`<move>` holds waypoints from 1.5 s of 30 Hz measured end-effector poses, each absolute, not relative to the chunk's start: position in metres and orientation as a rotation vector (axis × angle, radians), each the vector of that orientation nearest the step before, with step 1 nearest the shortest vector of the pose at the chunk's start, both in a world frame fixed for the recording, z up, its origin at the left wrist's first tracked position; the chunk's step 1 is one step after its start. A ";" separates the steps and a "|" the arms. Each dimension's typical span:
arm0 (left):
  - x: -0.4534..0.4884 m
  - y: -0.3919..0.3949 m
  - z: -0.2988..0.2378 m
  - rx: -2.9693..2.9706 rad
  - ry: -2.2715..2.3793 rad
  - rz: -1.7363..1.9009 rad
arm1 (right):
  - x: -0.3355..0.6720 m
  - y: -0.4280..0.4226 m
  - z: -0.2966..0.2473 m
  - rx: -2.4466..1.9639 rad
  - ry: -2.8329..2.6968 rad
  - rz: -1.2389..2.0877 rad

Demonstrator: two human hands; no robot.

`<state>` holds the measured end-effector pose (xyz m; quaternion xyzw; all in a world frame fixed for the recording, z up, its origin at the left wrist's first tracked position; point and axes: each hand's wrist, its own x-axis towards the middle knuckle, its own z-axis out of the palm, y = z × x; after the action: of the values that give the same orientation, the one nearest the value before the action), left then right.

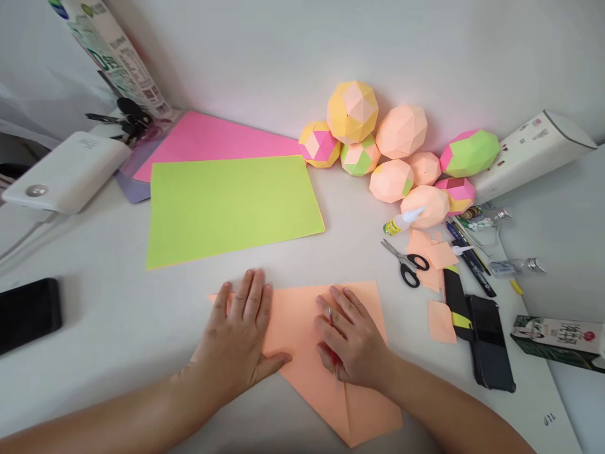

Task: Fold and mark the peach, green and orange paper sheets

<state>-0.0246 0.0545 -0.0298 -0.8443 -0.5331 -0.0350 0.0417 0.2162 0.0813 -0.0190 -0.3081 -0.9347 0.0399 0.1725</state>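
Lower centre of the frame: a peach paper sheet (302, 312) lies flat on the white bench (118, 328), turned so that one corner points to the lower edge.

The left hand (239, 340) rests palm down on the sheet's left part. Its grip is released, fingers spread and flat on the paper.

The right hand (352, 343) rests on the middle of the sheet. Its grip is clenched around a thin red pen (329, 317), whose tip touches the paper below the hand.

Above the hands, a green sheet (231, 205) lies flat, overlapping a pink sheet (212, 139) behind it.

Upper right: a cluster of folded paper balls (352, 110) sits against the wall. Below it lie a glue bottle (401, 222), scissors (406, 261) and small peach offcuts (442, 321).

Left edge: a black phone (26, 312), well apart from the hands.
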 end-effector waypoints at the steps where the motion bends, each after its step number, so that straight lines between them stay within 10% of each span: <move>1: -0.024 0.057 -0.032 -2.640 -1.584 -0.194 | 0.216 0.081 -0.019 -0.877 -2.648 0.112; 9: 0.018 0.070 -0.025 -2.925 -1.236 -0.272 | 0.214 0.083 -0.017 -0.921 -2.552 0.218; 27: 0.030 0.079 -0.026 -3.051 -1.111 -0.168 | 0.226 0.145 -0.003 -1.277 -1.385 1.571; 45: 0.031 0.080 -0.027 -3.093 -1.073 -0.111 | 0.225 0.144 -0.014 -1.418 -1.745 1.328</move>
<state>0.0314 0.0799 -0.0265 -0.9421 -0.3267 -0.0337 -0.0670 0.2251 0.1440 -0.0140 -0.5239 -0.6450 0.4908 0.2619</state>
